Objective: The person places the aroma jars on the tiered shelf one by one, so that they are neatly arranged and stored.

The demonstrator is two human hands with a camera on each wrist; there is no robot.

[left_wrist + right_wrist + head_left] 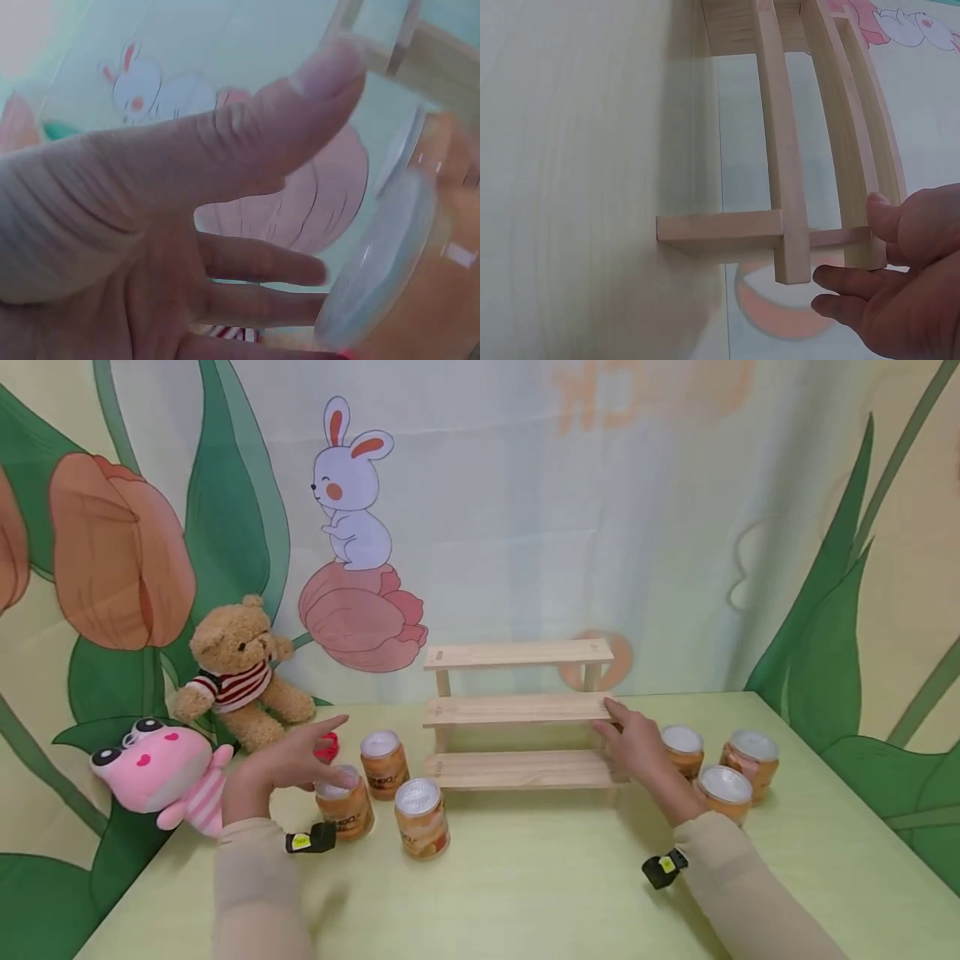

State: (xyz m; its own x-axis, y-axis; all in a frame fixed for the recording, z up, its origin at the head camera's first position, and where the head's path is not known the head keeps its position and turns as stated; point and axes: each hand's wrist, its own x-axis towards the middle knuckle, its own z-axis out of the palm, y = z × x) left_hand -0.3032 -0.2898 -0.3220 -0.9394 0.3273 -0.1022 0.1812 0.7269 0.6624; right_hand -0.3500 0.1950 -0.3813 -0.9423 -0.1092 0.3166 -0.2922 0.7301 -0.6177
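Note:
A three-tier wooden shelf (pixel 517 708) stands at the back middle of the table. My right hand (pixel 639 745) grips the right end of its middle plank; in the right wrist view, the thumb of that hand (pixel 922 262) lies on the plank and the fingers reach below it. On the left, my left hand (pixel 288 762) hovers by an orange can (pixel 348 817) with a silvery lid, thumb and fingers spread. The left wrist view has this hand (pixel 150 195) beside a can (pixel 427 292); whether they touch I cannot tell.
Two more cans (pixel 385 768) (pixel 422 822) stand left of the shelf. Several cans (pixel 750 760) cluster at its right. A teddy bear (pixel 236 681) and a pink plush toy (pixel 168 768) sit at the left edge. Behind hangs a printed curtain (pixel 480 527).

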